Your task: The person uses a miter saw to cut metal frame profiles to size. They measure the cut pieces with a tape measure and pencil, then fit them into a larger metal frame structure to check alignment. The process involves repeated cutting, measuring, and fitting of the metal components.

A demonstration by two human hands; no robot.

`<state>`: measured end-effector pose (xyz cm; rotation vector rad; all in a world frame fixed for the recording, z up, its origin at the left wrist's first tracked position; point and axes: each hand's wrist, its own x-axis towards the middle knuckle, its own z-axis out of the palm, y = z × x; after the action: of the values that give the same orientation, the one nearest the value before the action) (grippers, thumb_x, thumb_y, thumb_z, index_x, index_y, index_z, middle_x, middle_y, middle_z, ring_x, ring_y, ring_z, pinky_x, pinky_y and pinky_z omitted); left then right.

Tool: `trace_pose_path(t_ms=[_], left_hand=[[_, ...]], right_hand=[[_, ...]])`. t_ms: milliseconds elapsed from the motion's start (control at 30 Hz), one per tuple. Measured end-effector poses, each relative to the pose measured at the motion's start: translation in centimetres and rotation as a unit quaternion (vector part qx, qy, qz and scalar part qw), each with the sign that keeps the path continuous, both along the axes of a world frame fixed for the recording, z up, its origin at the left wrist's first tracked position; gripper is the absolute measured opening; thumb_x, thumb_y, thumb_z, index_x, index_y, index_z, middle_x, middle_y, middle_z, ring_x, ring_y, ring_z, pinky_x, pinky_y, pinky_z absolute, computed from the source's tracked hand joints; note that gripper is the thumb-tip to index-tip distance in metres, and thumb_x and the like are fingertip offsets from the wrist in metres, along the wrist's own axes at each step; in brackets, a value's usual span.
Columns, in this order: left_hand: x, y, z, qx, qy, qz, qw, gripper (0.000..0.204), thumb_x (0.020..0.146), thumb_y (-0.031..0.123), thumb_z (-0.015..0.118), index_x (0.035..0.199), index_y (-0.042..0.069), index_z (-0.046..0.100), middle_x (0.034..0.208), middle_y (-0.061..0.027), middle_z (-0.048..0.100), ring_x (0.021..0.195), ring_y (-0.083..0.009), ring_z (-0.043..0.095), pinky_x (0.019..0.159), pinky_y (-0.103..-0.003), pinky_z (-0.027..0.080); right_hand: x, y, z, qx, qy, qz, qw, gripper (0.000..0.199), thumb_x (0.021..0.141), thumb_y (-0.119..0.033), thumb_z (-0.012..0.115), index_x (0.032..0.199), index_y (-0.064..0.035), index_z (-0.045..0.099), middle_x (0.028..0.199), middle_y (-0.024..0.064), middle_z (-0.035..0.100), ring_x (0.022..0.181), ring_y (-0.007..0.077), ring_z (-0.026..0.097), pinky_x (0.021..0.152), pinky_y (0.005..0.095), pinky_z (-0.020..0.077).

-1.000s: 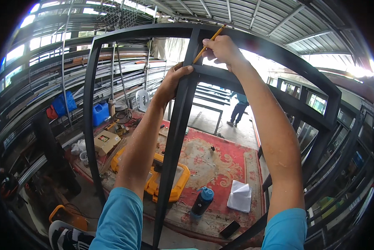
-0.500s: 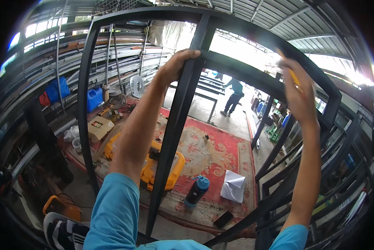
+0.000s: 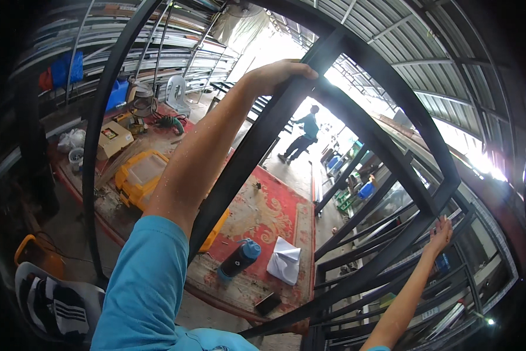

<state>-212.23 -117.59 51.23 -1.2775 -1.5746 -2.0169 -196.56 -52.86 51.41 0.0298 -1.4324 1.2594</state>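
A large black metal frame (image 3: 391,99) of square tube stands in front of me. My left hand (image 3: 280,71) is closed over the top of its middle upright bar (image 3: 257,146), arm stretched up. My right hand (image 3: 441,233) is low at the right, lying against the frame's right-hand bar near a corner joint, fingers pointing up. It is small in view and I cannot see whether anything is in it. Both sleeves are light blue.
Below lie a red patterned carpet (image 3: 263,216), a yellow case (image 3: 137,175), a dark bottle with a blue cap (image 3: 238,261) and folded white paper (image 3: 285,260). Another person (image 3: 304,133) stands far off in the bright doorway. Racks of metal stock (image 3: 175,47) line the left wall.
My right hand, which held a yellow pencil at the frame's top, has swung down and right to the frame's right bar. The left hand stays on the middle bar. My head has turned right.
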Motion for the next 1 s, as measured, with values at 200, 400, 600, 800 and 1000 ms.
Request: trace_pose_path(t_ms=[200,400,600,800,1000], left_hand=[[-0.5,0.5,0.5,-0.013,-0.040,-0.040,0.998,0.039,0.080,0.027,0.072,0.105,-0.002,0.064,0.094,-0.0106,0.067,0.080,-0.0183,0.065,0.070,-0.031,0.055],[-0.4,-0.2,0.5,-0.002,-0.031,-0.045,0.998,0.036,0.081,0.025,0.071,0.105,-0.002,0.064,0.093,-0.0113,0.068,0.080,-0.0190,0.066,0.070,-0.033,0.056],[0.0,0.7,0.4,0.002,-0.035,-0.093,0.995,0.039,0.084,0.027,0.070,0.106,-0.003,0.063,0.096,-0.0141,0.069,0.075,-0.0214,0.068,0.064,-0.036,0.059],[0.3,0.1,0.3,0.012,-0.012,-0.087,0.996,0.045,0.084,0.027,0.072,0.110,-0.007,0.060,0.095,-0.0173,0.069,0.072,-0.0231,0.068,0.063,-0.036,0.059],[0.4,0.6,-0.1,0.052,-0.002,0.018,0.999,0.046,0.083,0.027,0.073,0.110,-0.007,0.059,0.093,-0.0151,0.068,0.078,-0.0200,0.068,0.067,-0.031,0.057]], right_hand=[[-0.6,1.0,0.8,-0.006,-0.071,0.123,0.990,0.060,0.094,-0.054,0.056,0.126,-0.0036,0.056,0.120,0.0096,0.064,0.107,0.0227,0.060,0.088,0.0357,0.0466],[-0.7,-6.8,0.8,-0.038,-0.117,0.249,0.961,0.064,0.090,-0.058,0.060,0.118,-0.0012,0.060,0.102,0.0097,0.068,0.088,0.0205,0.066,0.077,0.0333,0.0533],[-1.1,-2.1,1.1,-0.016,-0.163,0.308,0.937,0.060,0.087,-0.057,0.065,0.114,-0.0030,0.063,0.095,0.0084,0.069,0.081,0.0202,0.067,0.071,0.0351,0.0555],[-1.7,-3.6,-0.2,0.019,-0.130,0.339,0.932,0.058,0.087,-0.052,0.067,0.116,-0.0018,0.062,0.097,0.0108,0.069,0.081,0.0224,0.068,0.070,0.0332,0.0560],[-2.1,-4.8,-0.4,0.034,-0.092,0.378,0.920,0.053,0.087,-0.044,0.067,0.116,0.0003,0.062,0.101,0.0133,0.070,0.084,0.0248,0.068,0.074,0.0350,0.0571]])
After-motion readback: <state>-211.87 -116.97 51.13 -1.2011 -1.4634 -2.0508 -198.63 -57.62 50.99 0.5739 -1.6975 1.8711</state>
